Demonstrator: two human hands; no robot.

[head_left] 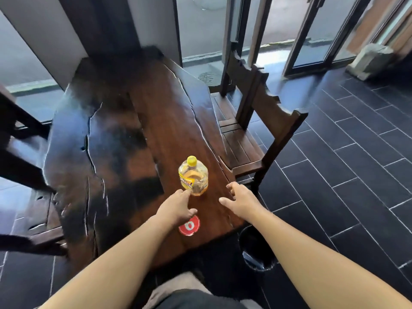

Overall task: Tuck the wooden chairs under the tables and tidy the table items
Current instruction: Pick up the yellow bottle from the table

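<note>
Daylight from glass doors [312, 30] and windows at far side; room itself dim. Strong bluish-white glare across left half of table [93, 130], washing out grain; right half warm brown, clearer. Sheen on dark floor tiles [345, 152] near doors. Bottle [193, 176] backlit, glowing amber. Soft shadows beneath forearms toward near edge. Wide-angle bending of door frames and tile lines at edges. Overall soft, slightly smeared detail; left chair [20, 139] blurred and underexposed.

One dark live-edge wooden tabletop [169, 112], one yellow-capped clear plastic bottle [193, 176], one round red sticker [189, 226], two dark wooden chairs [256, 121], one black bin [256, 250].
</note>
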